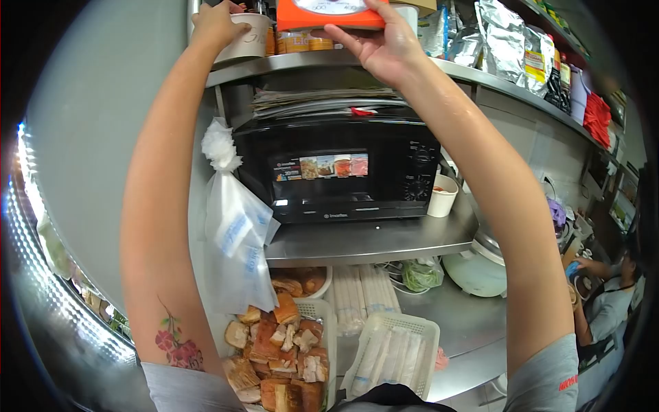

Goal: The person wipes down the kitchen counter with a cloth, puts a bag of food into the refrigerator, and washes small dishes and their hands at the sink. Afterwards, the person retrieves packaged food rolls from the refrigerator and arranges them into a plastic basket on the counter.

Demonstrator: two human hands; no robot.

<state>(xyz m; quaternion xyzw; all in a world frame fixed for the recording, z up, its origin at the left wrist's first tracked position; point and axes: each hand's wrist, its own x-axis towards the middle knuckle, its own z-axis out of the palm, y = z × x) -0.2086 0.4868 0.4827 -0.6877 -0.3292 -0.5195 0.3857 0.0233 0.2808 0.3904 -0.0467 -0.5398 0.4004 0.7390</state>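
Both my arms reach up to the steel shelf (302, 63). My left hand (216, 27) is closed at the rim of a white paper tub (252, 42) with handwriting on it. Its thumb lies on the tub's outside, while the fingers are partly hidden. My right hand (392, 47) grips the right end of an orange kitchen scale (329, 19), with fingers above and below it. The scale is cut off by the top edge of the view. Cans with yellow labels (302, 42) stand behind and below it.
Below the shelf is a black microwave (329, 172), with a knotted plastic bag (237, 226) hanging at its left. Lower down are a basket of roasted pork pieces (281, 357) and a basket of wrapped sticks (395, 357). Another person (607, 302) works at far right.
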